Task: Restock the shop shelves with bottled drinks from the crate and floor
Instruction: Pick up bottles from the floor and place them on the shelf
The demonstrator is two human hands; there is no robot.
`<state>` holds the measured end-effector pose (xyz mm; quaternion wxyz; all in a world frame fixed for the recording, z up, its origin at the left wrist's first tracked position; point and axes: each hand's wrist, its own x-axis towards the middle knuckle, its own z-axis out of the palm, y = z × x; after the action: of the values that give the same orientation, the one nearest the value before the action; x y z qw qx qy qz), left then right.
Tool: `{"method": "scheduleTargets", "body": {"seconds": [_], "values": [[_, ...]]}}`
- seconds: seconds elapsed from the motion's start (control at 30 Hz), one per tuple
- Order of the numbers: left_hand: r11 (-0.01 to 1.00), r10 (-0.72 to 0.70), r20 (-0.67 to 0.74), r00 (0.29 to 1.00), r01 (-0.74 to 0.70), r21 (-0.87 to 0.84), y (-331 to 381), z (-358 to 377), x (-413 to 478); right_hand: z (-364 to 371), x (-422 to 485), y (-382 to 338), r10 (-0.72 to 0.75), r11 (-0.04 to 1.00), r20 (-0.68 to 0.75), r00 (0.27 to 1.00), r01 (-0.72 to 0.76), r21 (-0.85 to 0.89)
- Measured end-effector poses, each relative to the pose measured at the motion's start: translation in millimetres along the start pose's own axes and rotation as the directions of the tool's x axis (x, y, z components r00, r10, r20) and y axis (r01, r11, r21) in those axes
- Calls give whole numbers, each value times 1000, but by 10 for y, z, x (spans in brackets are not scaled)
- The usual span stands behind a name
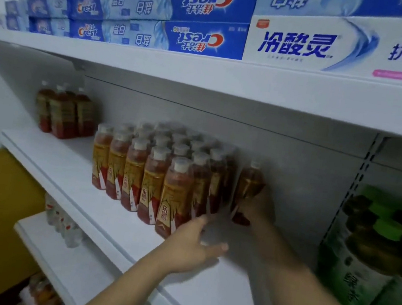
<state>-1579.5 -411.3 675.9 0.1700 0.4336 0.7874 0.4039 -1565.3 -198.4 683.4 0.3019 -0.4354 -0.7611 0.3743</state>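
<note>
my right hand [258, 209] is wrapped round the lower half of a single bottle [249, 185] of reddish-brown drink, fingers curled about its label. the bottle is roughly upright, white cap on top, just to the right of the block of bottles [160, 172] and close to the grey back panel [296, 171]. that part is blurred, so i cannot tell whether its base rests on the shelf.

my left hand [193, 246] is open. the thumb reaches up against the front corner bottle [175, 198] of the block, and the fingers are stretched out low over the white middle shelf [62, 168], holding nothing.

the block stands in tight rows on this shelf. well to its left, near the back, is a small cluster of the same drinks [63, 112]. to the right stand big green-capped tea bottles [373, 246]. the shelf above carries stacked toothpaste boxes [209, 20], and the shelf below holds some clear water bottles [63, 226]
</note>
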Motion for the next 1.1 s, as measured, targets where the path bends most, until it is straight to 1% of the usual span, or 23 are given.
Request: {"method": "scheduleTargets", "body": {"seconds": [0.07, 0.13, 0.33, 0.4, 0.5, 0.57, 0.7, 0.73, 0.8, 0.83, 0.87, 0.9, 0.93, 0.97, 1.0, 1.03, 1.07, 1.1], "values": [[1000, -19, -7, 1000, 19, -11, -17, 25, 54, 60, 122, -19, -15, 1000, 3, 1000, 15, 27], [999, -28, -32, 999, 28, -24, -50, 35, 105, 124, 216, 13, -32, 999, 3, 999, 32, 18], [997, -47, -145, 988, 37, -72, -157, 83, 160, 269, 281, 59, 1, 1000, -46, 999, -1, 11], [996, -49, -152, 987, 37, -86, -172, 112, 141, 291, 271, 49, 30, 1000, -65, 997, -30, 2], [993, -52, -150, 987, 36, -110, -164, 110, 85, 324, 275, 36, 35, 999, -93, 995, -38, -36], [993, -52, -175, 983, 31, -117, -164, 71, 44, 349, 313, 54, 42, 999, -59, 997, -43, -26], [987, -59, -233, 971, 22, -160, -213, 46, -29, 350, 400, 57, 90, 994, 8, 996, -91, 55], [985, -68, -240, 968, 27, -170, -217, 51, -68, 381, 453, 94, 127, 989, 35, 991, -129, 67], [979, -95, -249, 964, 46, -197, -236, 49, -171, 474, 590, 227, 156, 976, 52, 986, -163, 147], [974, -109, -252, 962, 53, -220, -248, 38, -230, 391, 430, 137, 208, 948, 54, 977, -214, 235], [966, -116, -263, 958, 48, -253, -264, 23, -292, 288, 235, 44, 269, 893, 52, 962, -269, 360], [956, -120, -284, 951, 34, -290, -279, 2, -342, 149, 31, -62, 293, 853, 38, 955, -279, 441], [944, -132, -303, 944, 26, -329, -304, -18, -412, 29, -202, -152, 297, 838, -24, 955, -249, 485], [932, -144, -321, 936, 20, -361, -318, -43, -474, -77, -419, -219, 268, 833, -93, 959, -182, 523], [922, -152, -334, 930, 13, -386, -341, -58, -541, -166, -683, -267, 226, 819, -128, 966, -117, 562], [914, -154, -341, 927, 3, -405, -372, -63, -627, -240, -1005, -302, 146, 795, -137, 980, -34, 606], [908, -150, -347, 926, -11, -420, -407, -68, -722, -241, -1318, -322, 46, 761, -115, 992, 40, 648], [904, -144, -349, 926, -21, -427, -446, -69, -833, -231, -1636, -338, -52, 747, -66, 996, 82, 659]]}}
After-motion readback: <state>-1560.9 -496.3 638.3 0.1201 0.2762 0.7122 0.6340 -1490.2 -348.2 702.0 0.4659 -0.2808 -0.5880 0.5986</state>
